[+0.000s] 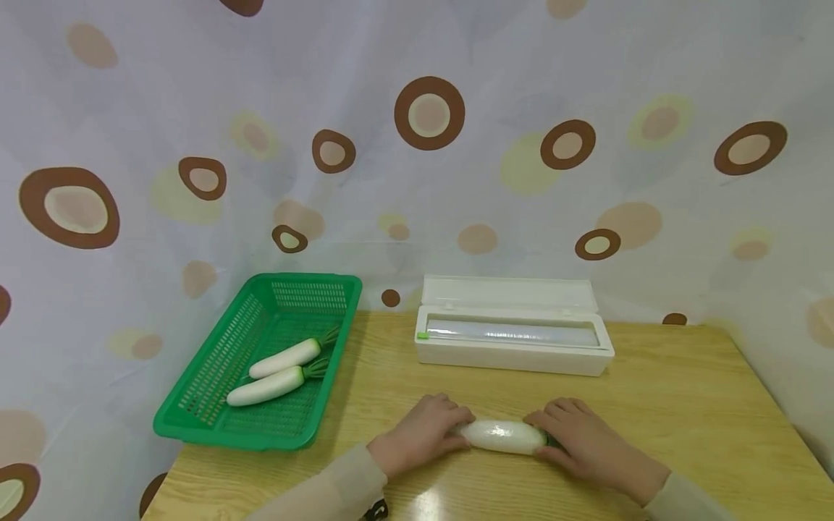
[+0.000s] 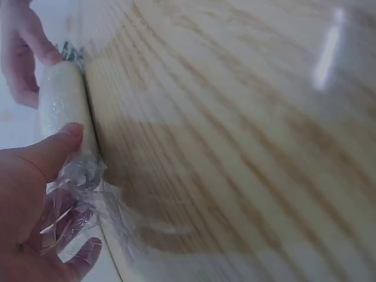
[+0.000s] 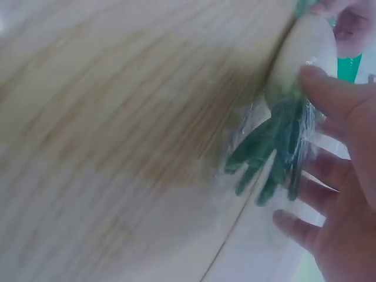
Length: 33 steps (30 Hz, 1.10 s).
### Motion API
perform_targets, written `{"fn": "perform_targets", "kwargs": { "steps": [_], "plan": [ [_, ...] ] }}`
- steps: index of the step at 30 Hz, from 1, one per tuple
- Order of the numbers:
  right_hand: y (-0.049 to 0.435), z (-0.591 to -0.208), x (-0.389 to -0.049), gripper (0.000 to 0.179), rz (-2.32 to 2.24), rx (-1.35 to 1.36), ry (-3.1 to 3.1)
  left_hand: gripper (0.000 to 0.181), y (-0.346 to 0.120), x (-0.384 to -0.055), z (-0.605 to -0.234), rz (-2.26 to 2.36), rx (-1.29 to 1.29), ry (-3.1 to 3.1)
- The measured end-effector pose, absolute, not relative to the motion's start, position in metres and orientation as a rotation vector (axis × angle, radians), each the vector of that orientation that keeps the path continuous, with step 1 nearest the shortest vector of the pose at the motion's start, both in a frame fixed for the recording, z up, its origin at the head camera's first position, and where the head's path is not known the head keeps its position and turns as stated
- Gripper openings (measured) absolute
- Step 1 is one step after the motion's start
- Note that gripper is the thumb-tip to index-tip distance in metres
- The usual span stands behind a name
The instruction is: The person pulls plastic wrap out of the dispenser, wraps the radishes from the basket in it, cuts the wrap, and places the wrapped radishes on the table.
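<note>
A white radish (image 1: pixel 504 436) wrapped in clear plastic film lies crosswise on the table near its front. My left hand (image 1: pixel 426 433) grips its left end, the thumb on top. In the left wrist view, loose crumpled film (image 2: pixel 82 194) gathers past that end, among my fingers. At the leafy end my right hand (image 1: pixel 582 443) holds the radish between thumb and fingers. The right wrist view shows the green stalks (image 3: pixel 273 147) under film that spreads out beyond them, beside my lower fingers.
A green basket (image 1: pixel 168 422) at the left holds two more radishes (image 1: pixel 266 387) with cut green tops. Behind my hands stands a white box (image 1: pixel 515 356), lid raised, with a roll of film (image 1: pixel 511 332) inside. A patterned curtain (image 1: pixel 495 195) hangs behind the wooden table (image 1: pixel 677 383).
</note>
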State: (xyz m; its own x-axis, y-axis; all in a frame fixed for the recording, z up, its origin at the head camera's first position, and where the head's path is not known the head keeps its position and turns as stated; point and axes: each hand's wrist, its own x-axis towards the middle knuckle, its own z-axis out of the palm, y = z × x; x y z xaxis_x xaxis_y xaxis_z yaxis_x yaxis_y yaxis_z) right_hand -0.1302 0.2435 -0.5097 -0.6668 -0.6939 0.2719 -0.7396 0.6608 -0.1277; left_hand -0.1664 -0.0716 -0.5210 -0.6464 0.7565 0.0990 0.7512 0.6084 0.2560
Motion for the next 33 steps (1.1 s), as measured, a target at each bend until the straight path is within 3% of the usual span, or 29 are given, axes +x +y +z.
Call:
{"fn": "perform_targets", "kwargs": {
  "steps": [3,10,22,33],
  "plan": [
    [0.244,-0.509,-0.132,0.042,0.247,1.156,-2.644,0.039,-0.072,-0.169,-0.52,0.395,1.282,2.832],
    [0.245,-0.513,-0.137,0.056,0.201,1.158,-2.67,0.045,-0.071,-0.174,-0.518,0.342,1.203,2.846],
    [0.251,-0.515,-0.144,0.035,0.587,1.268,-2.701,0.034,-0.071,-0.171,-0.514,0.364,1.171,2.829],
    [0.256,-0.518,-0.149,0.039,0.684,1.321,-2.742,0.037,-0.075,-0.164,-0.512,0.556,0.994,2.802]
  ]
}}
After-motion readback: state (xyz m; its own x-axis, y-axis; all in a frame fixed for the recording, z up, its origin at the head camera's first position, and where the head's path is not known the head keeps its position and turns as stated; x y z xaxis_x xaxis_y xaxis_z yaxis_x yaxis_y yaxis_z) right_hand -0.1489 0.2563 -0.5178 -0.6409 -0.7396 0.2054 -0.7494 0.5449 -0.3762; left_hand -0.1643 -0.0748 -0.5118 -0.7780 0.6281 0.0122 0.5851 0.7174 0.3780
